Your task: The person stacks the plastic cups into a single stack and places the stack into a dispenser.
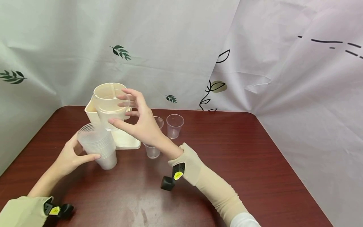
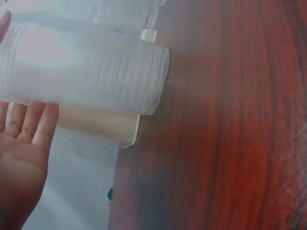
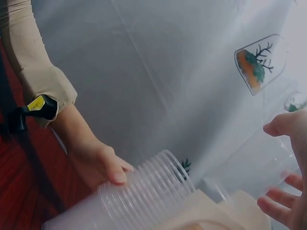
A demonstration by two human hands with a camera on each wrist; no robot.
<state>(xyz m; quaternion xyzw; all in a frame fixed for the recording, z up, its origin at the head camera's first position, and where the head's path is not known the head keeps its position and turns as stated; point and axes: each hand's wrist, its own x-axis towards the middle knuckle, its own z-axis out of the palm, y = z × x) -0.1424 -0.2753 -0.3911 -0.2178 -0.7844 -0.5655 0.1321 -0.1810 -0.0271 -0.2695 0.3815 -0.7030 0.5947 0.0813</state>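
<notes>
My left hand [image 1: 68, 156] holds a tall nested stack of clear plastic cups [image 1: 99, 146], tilted above the table, with the thumb on the near side. Long fingers support the stack's side in the left wrist view. My right hand [image 1: 141, 121] grips a single clear plastic cup [image 1: 109, 115] between thumb and spread fingers, just above and behind the stack's rims. The right wrist view shows this cup [image 3: 249, 160] apart from the rims of the stack [image 3: 148, 191]. Behind both hands is a cream plastic container [image 1: 90, 109], partly hidden by the cups.
A clear cup [image 1: 175, 126] stands on the dark red wooden table [image 1: 227, 151] right of my right hand. Another cup [image 1: 153, 152] and one behind it are partly covered by that hand. The cream base [image 1: 129, 142] lies under the container. Pale patterned curtains [image 1: 170, 47] enclose the table.
</notes>
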